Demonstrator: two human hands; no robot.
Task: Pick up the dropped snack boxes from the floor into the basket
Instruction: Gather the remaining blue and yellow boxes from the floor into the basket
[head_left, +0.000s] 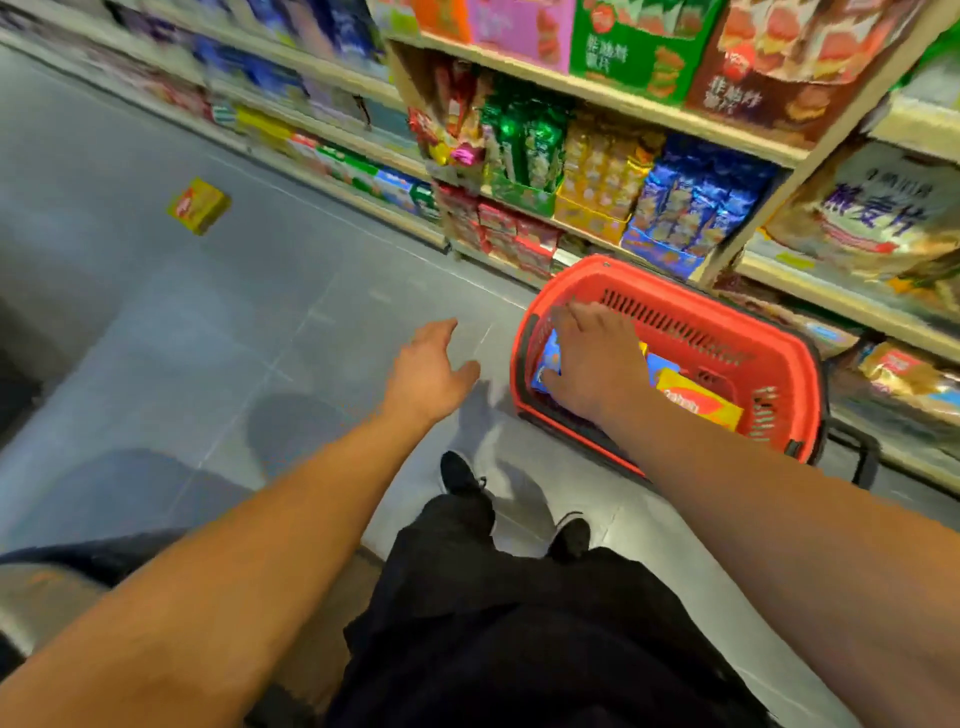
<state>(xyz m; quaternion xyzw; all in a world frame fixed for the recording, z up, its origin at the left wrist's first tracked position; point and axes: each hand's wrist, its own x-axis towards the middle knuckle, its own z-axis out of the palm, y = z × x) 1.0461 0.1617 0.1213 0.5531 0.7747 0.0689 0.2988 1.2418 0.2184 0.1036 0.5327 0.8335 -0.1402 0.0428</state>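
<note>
The yellow box (199, 206) lies on the floor (156, 322) far ahead-left, nearer the loose, empty left hand (427, 375); the right hand (597, 358) presses the blue box (549, 358) in the basket (727, 312).

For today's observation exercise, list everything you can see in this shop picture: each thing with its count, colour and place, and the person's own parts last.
Basket: one, red, on the floor by the shelves, at right.
Blue snack box: one, in the basket, under the right hand.
Yellow-orange snack box: one, in the basket, nearer the person.
Yellow snack box: one, on the floor, far left, apart from the basket.
Shelves: several tiers along the top and right, packed with many-coloured snack packs; count too blurred to tell.
Floor: grey tiles.
Shoes: two, black, at the centre bottom.
Left hand: open, empty, above the floor.
Right hand: inside the basket, on the blue box; grip unclear.
</note>
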